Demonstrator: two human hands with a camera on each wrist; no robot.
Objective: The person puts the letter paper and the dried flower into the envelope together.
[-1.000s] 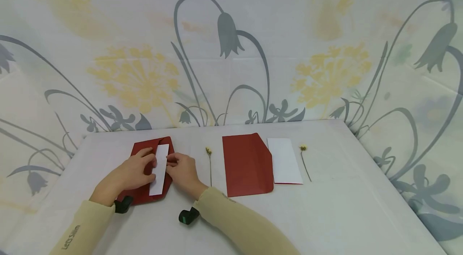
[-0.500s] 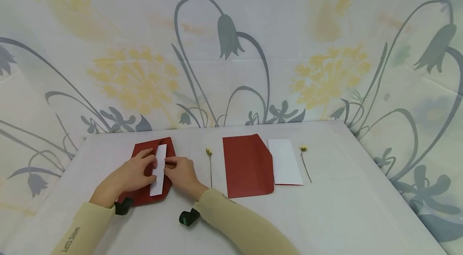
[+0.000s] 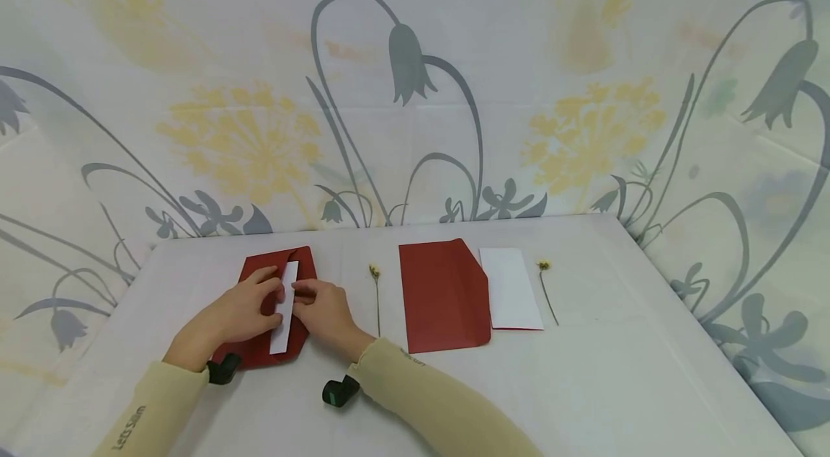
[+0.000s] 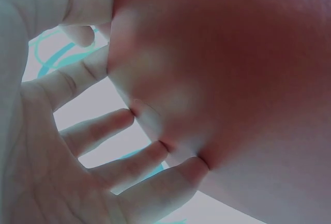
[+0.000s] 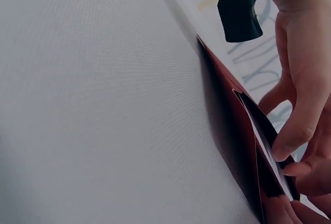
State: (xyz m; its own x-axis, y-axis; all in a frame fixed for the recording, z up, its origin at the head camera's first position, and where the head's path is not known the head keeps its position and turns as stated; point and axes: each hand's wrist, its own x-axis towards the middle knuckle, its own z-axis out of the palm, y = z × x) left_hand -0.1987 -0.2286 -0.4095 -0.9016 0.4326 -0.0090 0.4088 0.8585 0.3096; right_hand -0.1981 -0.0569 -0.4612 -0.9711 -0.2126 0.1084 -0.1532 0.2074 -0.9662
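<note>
On the left of the table in the head view lies a red envelope (image 3: 253, 356), its flap towards the right. A white card (image 3: 283, 331) is partly inside it, with a narrow upright strip showing at the mouth. My left hand (image 3: 243, 309) holds the envelope, thumb and forefinger at the mouth; in the left wrist view its fingertips press into the red paper (image 4: 248, 69). My right hand (image 3: 327, 316) pinches the card's right edge. Seen from the right wrist, the envelope's mouth (image 5: 266, 182) gapes around the card, fingers of both hands close together there.
A dried yellow flower (image 3: 377, 291) lies right of my right hand. Beyond it are a second red envelope (image 3: 441, 298), another white card (image 3: 512, 291) and a second dried flower (image 3: 547, 291). A flower-patterned cloth (image 3: 506, 118) hangs behind the white table (image 3: 603, 385).
The card has slid left, deeper into the envelope, so its visible strip is narrower. My right hand has moved slightly left with it; my left hand has barely moved.
</note>
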